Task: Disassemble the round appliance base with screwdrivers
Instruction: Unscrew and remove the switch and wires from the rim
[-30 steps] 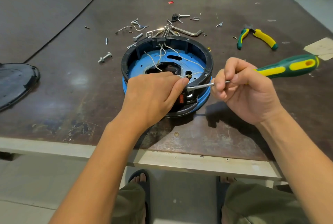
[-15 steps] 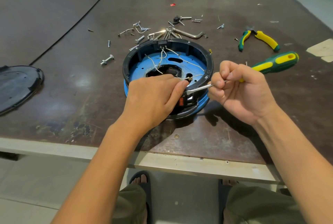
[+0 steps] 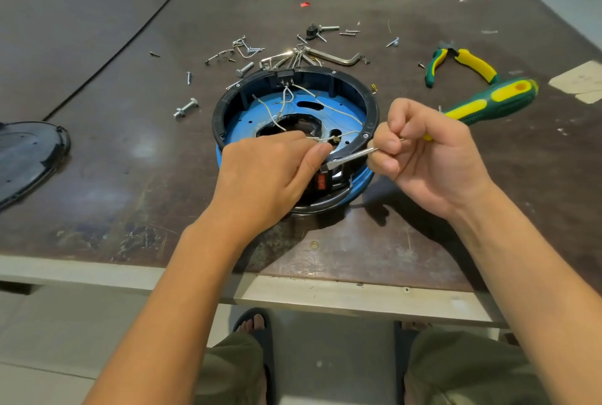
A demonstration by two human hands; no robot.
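Note:
The round appliance base (image 3: 242, 96) sits near the table's front edge, a black ring over a blue shell with white wires (image 3: 329, 105) loose inside. My left hand (image 3: 267, 176) rests on its near rim, thumb and fingers pinching a white wire beside a red switch (image 3: 321, 182). My right hand (image 3: 426, 157) grips the metal shaft of a green and yellow screwdriver (image 3: 492, 101). The flat tip lies against the near rim by my left thumb, and the handle points up to the right.
Loose screws, bolts and bent metal pieces (image 3: 286, 54) lie scattered behind the base. Green and yellow pliers (image 3: 462, 62) rest at the right. A black round cover (image 3: 26, 157) lies at the left edge. A paper scrap (image 3: 583, 80) is at far right.
The screwdriver handle has swung down and nearer to the base, and my right hand has shifted slightly left. My left hand stays on the rim, holding the wire.

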